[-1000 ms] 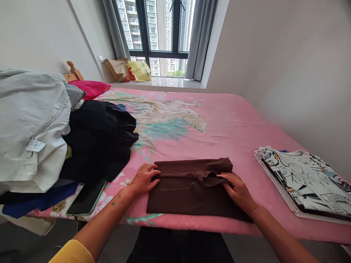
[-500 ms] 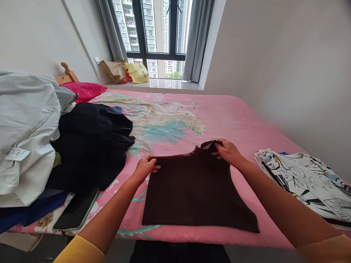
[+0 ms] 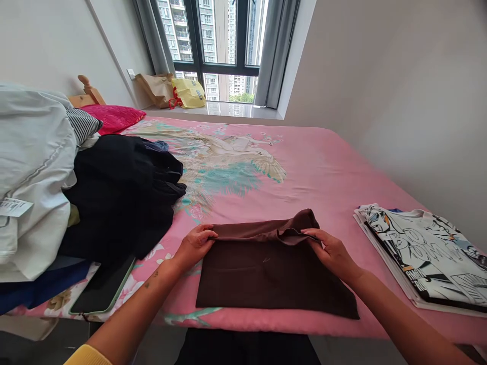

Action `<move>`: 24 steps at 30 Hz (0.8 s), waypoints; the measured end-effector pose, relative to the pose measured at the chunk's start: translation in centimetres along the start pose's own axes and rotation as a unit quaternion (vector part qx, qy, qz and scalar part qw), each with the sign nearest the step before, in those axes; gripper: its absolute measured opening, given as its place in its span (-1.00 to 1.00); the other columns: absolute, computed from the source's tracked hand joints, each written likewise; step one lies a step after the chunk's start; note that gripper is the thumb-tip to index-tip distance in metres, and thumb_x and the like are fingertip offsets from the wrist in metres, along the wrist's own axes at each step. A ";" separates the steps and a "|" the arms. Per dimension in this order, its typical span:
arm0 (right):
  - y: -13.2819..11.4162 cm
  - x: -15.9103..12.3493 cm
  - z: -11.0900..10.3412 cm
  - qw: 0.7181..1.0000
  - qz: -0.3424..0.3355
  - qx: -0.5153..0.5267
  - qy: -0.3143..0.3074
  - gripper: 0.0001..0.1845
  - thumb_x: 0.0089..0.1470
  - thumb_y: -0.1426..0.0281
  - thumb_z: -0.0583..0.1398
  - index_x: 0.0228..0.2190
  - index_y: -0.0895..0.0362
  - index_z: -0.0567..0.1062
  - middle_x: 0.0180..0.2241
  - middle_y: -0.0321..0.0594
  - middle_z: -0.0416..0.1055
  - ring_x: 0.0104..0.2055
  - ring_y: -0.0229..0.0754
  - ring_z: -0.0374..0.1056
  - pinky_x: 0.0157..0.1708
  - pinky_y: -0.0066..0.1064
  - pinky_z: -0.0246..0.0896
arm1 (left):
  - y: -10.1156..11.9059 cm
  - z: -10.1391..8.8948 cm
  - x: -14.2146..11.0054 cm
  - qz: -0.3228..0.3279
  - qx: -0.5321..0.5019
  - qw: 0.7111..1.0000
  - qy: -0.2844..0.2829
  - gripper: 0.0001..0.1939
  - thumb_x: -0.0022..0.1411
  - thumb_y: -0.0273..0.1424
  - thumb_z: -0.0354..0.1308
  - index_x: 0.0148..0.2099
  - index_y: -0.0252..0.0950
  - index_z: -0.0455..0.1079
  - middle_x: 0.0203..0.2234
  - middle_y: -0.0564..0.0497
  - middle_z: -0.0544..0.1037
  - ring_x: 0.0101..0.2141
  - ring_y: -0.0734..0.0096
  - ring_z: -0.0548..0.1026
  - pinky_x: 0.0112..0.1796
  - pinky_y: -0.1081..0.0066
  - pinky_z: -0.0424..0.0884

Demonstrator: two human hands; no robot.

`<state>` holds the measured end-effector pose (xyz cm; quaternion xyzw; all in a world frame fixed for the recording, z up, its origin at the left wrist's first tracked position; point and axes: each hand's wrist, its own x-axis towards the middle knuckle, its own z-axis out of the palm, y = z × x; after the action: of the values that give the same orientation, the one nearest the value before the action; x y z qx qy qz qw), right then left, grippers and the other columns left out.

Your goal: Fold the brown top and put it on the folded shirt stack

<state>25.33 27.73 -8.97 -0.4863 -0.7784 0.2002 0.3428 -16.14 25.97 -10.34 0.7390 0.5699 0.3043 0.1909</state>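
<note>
A dark brown shirt (image 3: 266, 279) lies partly folded on the bed near its front edge. Its far part is doubled over, with a fold line running across between my hands. My left hand (image 3: 196, 243) pinches the left end of that fold between thumb and fingers. At the right end, beside a bunched, raised bit of cloth, my right hand (image 3: 331, 251) grips the fabric. The near hem of the shirt lies flat, its right corner flaring outward.
On the left are heaped black clothes (image 3: 122, 197), a white garment (image 3: 34, 167) with a tag, and a phone (image 3: 104, 291). A stack of folded printed T-shirts (image 3: 429, 253) lies on the right. The pink bedspread (image 3: 319, 172) reaches toward the window, where bags (image 3: 188, 93) stand.
Both hands have come lower and nearer, bringing the held upper edge of the brown shirt down over its body. A fold now shows across it. The view has shifted slightly.
</note>
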 end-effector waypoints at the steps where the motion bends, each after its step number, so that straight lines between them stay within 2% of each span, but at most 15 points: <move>1: 0.4 -0.9 0.2 1.000 -0.005 -0.005 -0.003 -0.72 0.11 0.35 0.08 -0.12 0.02 0.43 -0.10 -0.21 0.46 -0.04 -0.11 0.37 -0.01 -0.20 0.29 | -0.2 0.0 -0.3 0.017 0.023 1.000 -0.002 -0.80 0.12 -0.40 0.07 -0.24 -0.17 0.50 -0.07 -0.04 0.46 -0.02 0.30 0.41 0.02 0.27 0.32; 3: 1.0 -2.1 0.5 1.000 -0.012 -0.017 -0.001 -0.70 0.10 0.39 0.08 -0.12 0.03 0.43 -0.10 -0.21 0.46 -0.03 -0.12 0.37 0.01 -0.19 0.29 | -0.5 0.1 -0.7 0.043 0.060 0.997 0.006 -0.78 0.13 -0.42 0.07 -0.21 -0.16 0.51 -0.06 -0.06 0.44 -0.02 0.29 0.40 0.01 0.25 0.34; 7: 1.0 -2.6 0.6 0.999 -0.031 -0.033 0.021 -0.68 0.10 0.42 0.07 -0.09 0.03 0.41 -0.07 -0.20 0.44 0.01 -0.13 0.35 0.05 -0.16 0.27 | -0.5 0.1 -1.1 0.083 0.110 0.990 0.022 -0.76 0.17 -0.44 0.06 -0.18 -0.14 0.51 -0.03 -0.08 0.42 -0.03 0.30 0.38 0.01 0.25 0.34; 12: 0.8 -3.5 0.7 0.998 -0.032 -0.060 0.009 -0.67 0.07 0.46 0.06 -0.12 0.01 0.43 -0.05 -0.21 0.41 0.02 -0.11 0.33 0.06 -0.12 0.25 | 0.0 -0.8 -1.7 0.092 0.166 0.981 -0.047 -0.77 0.14 -0.29 0.13 -0.14 -0.08 0.52 0.02 -0.08 0.41 0.01 0.17 0.36 0.03 0.11 0.28; 15: 0.8 -4.2 0.9 0.997 -0.027 -0.070 0.007 -0.65 0.05 0.48 0.05 -0.14 0.01 0.45 -0.05 -0.21 0.41 0.02 -0.10 0.34 0.05 -0.12 0.27 | 1.1 -1.1 -2.1 0.076 0.177 0.980 -0.042 -0.73 0.12 -0.23 0.15 -0.13 -0.10 0.51 0.06 -0.08 0.39 0.05 0.11 0.33 0.05 0.06 0.25; 19: -0.2 -4.5 1.1 0.996 -0.030 -0.063 0.048 -0.67 0.09 0.46 0.05 -0.11 0.01 0.42 -0.10 -0.21 0.44 -0.01 -0.11 0.36 0.02 -0.13 0.29 | 5.2 0.2 -2.5 0.089 0.119 0.989 -0.011 -0.65 0.15 -0.26 0.12 0.01 -0.11 0.41 0.04 -0.08 0.40 0.06 0.16 0.33 0.07 0.10 0.25; 21: -1.2 -4.1 1.2 0.995 -0.042 -0.059 0.061 -0.69 0.11 0.45 0.05 -0.10 0.01 0.41 -0.12 -0.22 0.44 -0.02 -0.12 0.36 0.01 -0.16 0.30 | 8.2 2.0 -2.5 0.113 0.080 0.990 -0.023 -0.48 0.12 -0.25 0.15 0.15 -0.09 0.27 0.10 -0.07 0.35 0.11 0.14 0.28 0.10 0.10 0.22; 24: -2.9 -3.3 1.3 0.993 -0.074 -0.059 0.067 -0.70 0.12 0.48 0.05 -0.11 0.02 0.40 -0.13 -0.21 0.44 -0.03 -0.14 0.36 0.00 -0.21 0.30 | 12.8 5.9 -1.7 0.142 0.041 0.988 -0.045 -0.17 -0.02 -0.23 0.26 0.28 -0.09 0.04 0.21 -0.10 0.20 0.20 0.07 0.14 0.16 0.04 0.12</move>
<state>23.51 23.50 -9.09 -0.4587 -0.7980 0.0949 0.3792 -3.12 21.18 -7.07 0.8324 0.4622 0.2714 0.1405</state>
